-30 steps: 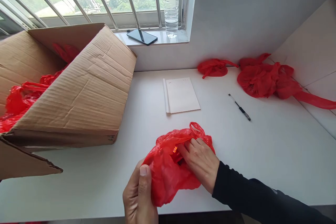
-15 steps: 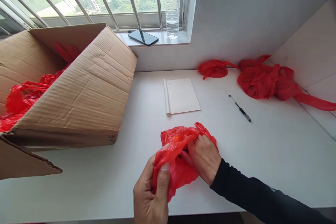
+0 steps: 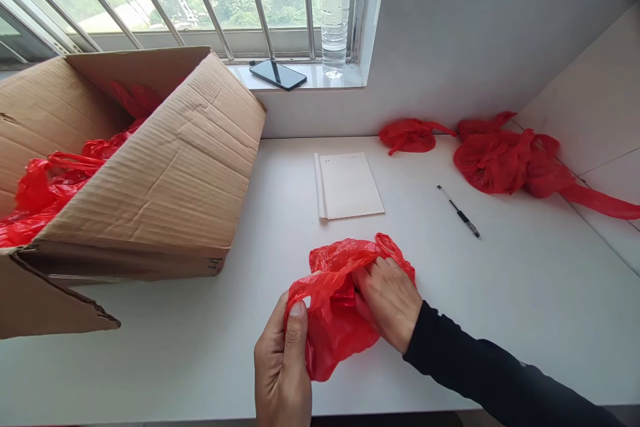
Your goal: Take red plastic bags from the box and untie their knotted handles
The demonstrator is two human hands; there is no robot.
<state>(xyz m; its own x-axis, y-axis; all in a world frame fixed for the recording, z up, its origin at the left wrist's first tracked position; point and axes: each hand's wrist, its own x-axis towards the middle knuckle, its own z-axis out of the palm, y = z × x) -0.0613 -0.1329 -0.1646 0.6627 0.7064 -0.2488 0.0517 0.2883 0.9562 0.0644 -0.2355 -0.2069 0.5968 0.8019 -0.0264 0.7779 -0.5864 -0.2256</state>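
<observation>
A crumpled red plastic bag (image 3: 340, 340) is held over the front part of the white table. Its left edge is pinched between the thumb and fingers of my left hand (image 3: 285, 363). My right hand (image 3: 390, 297), below a black sleeve, reaches into the mouth of the bag. Its fingertips are hidden by the red film, so I cannot make out what they hold inside. Behind the bag lies a pale notebook (image 3: 351, 187) with a folded-back left edge. A black pen (image 3: 459, 213) rests to the right of it.
A large open cardboard box (image 3: 165, 173) holding red plastic bags (image 3: 47, 193) stands on the left. Knotted red bags (image 3: 500, 160) and a smaller red bundle (image 3: 410, 135) lie along the wall. A phone (image 3: 278, 74) and a water bottle (image 3: 335, 20) are on the windowsill.
My left hand's grip has shifted up and slightly left along the bag's edge, stretching the film and showing a handle gap. My right hand remains inside the bag, nearly in place.
</observation>
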